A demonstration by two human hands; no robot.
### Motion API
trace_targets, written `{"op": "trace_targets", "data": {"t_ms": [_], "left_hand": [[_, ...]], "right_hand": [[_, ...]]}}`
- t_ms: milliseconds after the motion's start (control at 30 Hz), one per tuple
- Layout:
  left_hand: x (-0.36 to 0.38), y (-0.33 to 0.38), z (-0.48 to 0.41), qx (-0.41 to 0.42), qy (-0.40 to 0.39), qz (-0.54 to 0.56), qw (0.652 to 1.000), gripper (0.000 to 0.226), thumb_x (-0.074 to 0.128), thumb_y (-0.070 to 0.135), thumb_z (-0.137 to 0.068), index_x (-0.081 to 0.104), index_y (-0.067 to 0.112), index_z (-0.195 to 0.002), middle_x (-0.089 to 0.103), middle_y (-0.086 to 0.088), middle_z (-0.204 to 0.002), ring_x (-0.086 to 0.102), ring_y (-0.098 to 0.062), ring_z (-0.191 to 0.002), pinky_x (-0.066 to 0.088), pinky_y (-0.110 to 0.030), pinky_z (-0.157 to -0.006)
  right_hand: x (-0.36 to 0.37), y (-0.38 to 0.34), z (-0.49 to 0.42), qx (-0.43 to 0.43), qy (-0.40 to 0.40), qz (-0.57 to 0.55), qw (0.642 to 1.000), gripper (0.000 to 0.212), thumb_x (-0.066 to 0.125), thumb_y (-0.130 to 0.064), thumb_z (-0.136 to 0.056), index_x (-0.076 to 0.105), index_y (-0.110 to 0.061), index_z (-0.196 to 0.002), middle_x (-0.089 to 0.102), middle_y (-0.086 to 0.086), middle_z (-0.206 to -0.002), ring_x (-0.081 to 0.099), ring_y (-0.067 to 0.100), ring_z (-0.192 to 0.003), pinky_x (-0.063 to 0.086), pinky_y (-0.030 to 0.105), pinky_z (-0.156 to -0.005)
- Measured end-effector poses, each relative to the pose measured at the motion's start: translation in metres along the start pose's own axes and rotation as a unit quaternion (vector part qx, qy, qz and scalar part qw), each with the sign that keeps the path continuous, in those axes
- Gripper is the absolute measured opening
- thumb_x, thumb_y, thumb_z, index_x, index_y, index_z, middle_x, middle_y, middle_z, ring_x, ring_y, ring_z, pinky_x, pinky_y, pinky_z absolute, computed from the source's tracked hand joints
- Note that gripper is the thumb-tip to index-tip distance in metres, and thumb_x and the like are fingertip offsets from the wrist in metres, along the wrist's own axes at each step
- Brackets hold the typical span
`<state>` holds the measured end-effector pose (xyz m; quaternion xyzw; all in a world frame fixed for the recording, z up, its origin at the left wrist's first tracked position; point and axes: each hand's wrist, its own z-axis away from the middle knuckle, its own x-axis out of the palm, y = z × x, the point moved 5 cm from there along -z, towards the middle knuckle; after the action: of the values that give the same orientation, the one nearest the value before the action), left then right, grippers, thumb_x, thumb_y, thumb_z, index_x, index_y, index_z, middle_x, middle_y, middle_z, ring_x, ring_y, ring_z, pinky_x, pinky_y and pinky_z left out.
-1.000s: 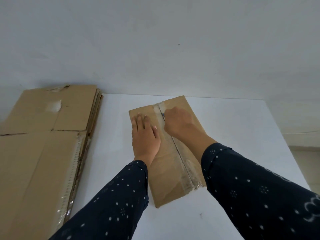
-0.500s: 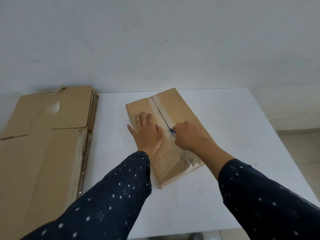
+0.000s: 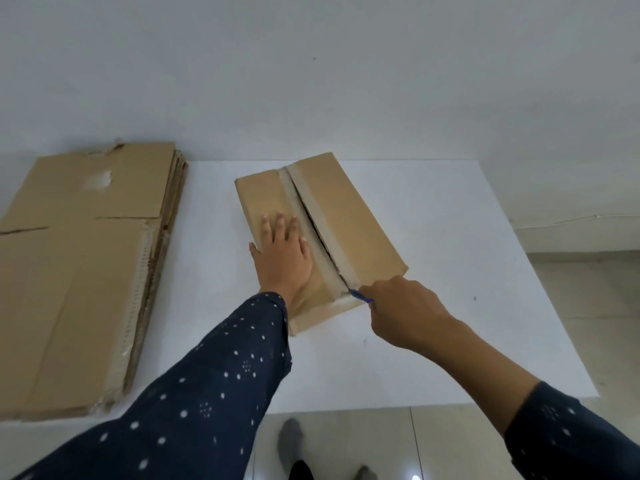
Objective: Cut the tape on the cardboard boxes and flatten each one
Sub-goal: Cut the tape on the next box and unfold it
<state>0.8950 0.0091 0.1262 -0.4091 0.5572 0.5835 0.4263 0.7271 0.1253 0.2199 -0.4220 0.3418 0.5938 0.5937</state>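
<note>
- While your left hand lies flat, fingers straight, on the left flap of the cardboard box in the middle of the white table, it likely pins the carton against the blade's drag.
- Your right hand, fingers curled round a blue cutter, holds its tip at the near end of the tape seam, which gapes dark along most of its length.
- Flattened cardboard lies stacked well apart at the left, seemingly kept out of the cutting.
- Your fist hides most of the cutter; whether the near end face's tape is cut cannot be told; the stack runs off frame.
</note>
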Motion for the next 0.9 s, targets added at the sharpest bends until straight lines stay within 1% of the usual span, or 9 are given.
{"op": "trace_targets", "data": {"t_ms": [167, 233, 300, 367, 433, 567, 700, 767, 900], "left_hand": [[-0.004, 0.000, -0.002, 0.005, -0.023, 0.015, 1.000, 0.055, 0.020, 0.040, -0.106, 0.017, 0.027, -0.160, 0.006, 0.001, -0.169, -0.008, -0.027, -0.155, 0.006, -0.066, -0.119], [-0.008, 0.002, 0.000, -0.007, -0.022, -0.002, 1.000, 0.054, 0.020, 0.040, -0.106, 0.017, 0.030, -0.159, 0.006, 0.003, -0.168, -0.008, -0.030, -0.154, -0.005, -0.072, -0.114], [-0.010, 0.006, 0.006, -0.030, -0.014, 0.003, 0.999, 0.053, 0.019, 0.041, -0.106, 0.017, 0.032, -0.158, 0.006, 0.005, -0.168, -0.008, -0.033, -0.154, -0.009, -0.075, -0.110], [-0.009, 0.008, 0.011, -0.042, 0.001, 0.030, 0.999, 0.052, 0.020, 0.040, -0.106, 0.018, 0.033, -0.158, 0.006, 0.006, -0.168, -0.009, -0.031, -0.154, -0.005, -0.074, -0.113], [-0.007, 0.006, 0.013, -0.041, 0.013, 0.045, 0.998, 0.052, 0.022, 0.040, -0.106, 0.020, 0.033, -0.158, 0.008, 0.006, -0.168, -0.008, -0.029, -0.154, 0.002, -0.070, -0.116], [-0.007, 0.002, 0.011, -0.034, 0.025, 0.072, 0.997, 0.050, 0.026, 0.038, -0.106, 0.026, 0.032, -0.156, 0.012, 0.005, -0.167, -0.005, -0.028, -0.154, 0.012, -0.065, -0.119], [-0.007, 0.003, 0.011, -0.031, 0.033, 0.073, 0.996, 0.050, 0.028, 0.037, -0.106, 0.029, 0.030, -0.156, 0.014, 0.003, -0.167, -0.003, -0.030, -0.154, 0.018, -0.062, -0.119], [-0.007, 0.003, 0.011, -0.029, 0.038, 0.074, 0.996, 0.050, 0.030, 0.036, -0.106, 0.031, 0.030, -0.155, 0.016, 0.003, -0.167, -0.002, -0.030, -0.154, 0.020, -0.062, -0.118], [-0.005, 0.000, 0.009, -0.023, 0.046, 0.065, 0.997, 0.050, 0.031, 0.036, -0.105, 0.032, 0.028, -0.155, 0.019, 0.000, -0.166, 0.000, -0.033, -0.154, 0.023, -0.056, -0.119]], "right_hand": [[0.000, 0.023, 0.013, -0.001, 0.024, -0.027, 0.999, 0.040, 0.046, -0.013, -0.095, 0.055, -0.037, -0.126, 0.060, 0.000, -0.096, 0.055, 0.021, -0.074, 0.043, 0.028, -0.061], [-0.005, 0.033, 0.015, 0.002, 0.038, -0.030, 0.999, 0.036, 0.045, -0.023, -0.098, 0.051, -0.046, -0.125, 0.060, -0.004, -0.101, 0.056, 0.019, -0.077, 0.042, 0.029, -0.064], [-0.006, 0.040, 0.018, -0.001, 0.058, -0.043, 0.997, 0.024, 0.046, -0.037, -0.100, 0.052, -0.049, -0.121, 0.063, -0.009, -0.104, 0.061, 0.017, -0.083, 0.044, 0.029, -0.067], [-0.004, 0.043, 0.020, 0.002, 0.090, -0.049, 0.995, 0.020, 0.046, -0.043, -0.100, 0.055, -0.048, -0.117, 0.065, -0.012, -0.100, 0.062, 0.016, -0.083, 0.044, 0.028, -0.065], [0.000, 0.044, 0.022, 0.014, 0.123, -0.057, 0.991, 0.019, 0.047, -0.041, -0.100, 0.059, -0.047, -0.114, 0.066, -0.014, -0.094, 0.062, 0.016, -0.078, 0.044, 0.026, -0.062], [0.008, 0.050, 0.027, 0.048, 0.149, -0.104, 0.982, 0.013, 0.050, -0.046, -0.096, 0.060, -0.044, -0.105, 0.066, -0.014, -0.084, 0.062, 0.015, -0.072, 0.050, 0.027, -0.062], [0.018, 0.044, 0.027, -0.009, 0.133, -0.095, 0.986, 0.015, 0.056, -0.049, -0.094, 0.063, -0.049, -0.107, 0.068, -0.018, -0.097, 0.063, 0.010, -0.083, 0.056, 0.028, -0.070], [0.022, 0.039, 0.025, -0.045, 0.167, -0.071, 0.982, 0.017, 0.058, -0.046, -0.095, 0.066, -0.047, -0.110, 0.066, -0.018, -0.098, 0.062, 0.008, -0.085, 0.052, 0.025, -0.065], [0.020, 0.038, 0.020, -0.067, 0.223, -0.072, 0.970, 0.014, 0.065, -0.038, -0.092, 0.071, -0.043, -0.104, 0.065, -0.016, -0.086, 0.062, 0.011, -0.078, 0.043, 0.023, -0.055]]}}
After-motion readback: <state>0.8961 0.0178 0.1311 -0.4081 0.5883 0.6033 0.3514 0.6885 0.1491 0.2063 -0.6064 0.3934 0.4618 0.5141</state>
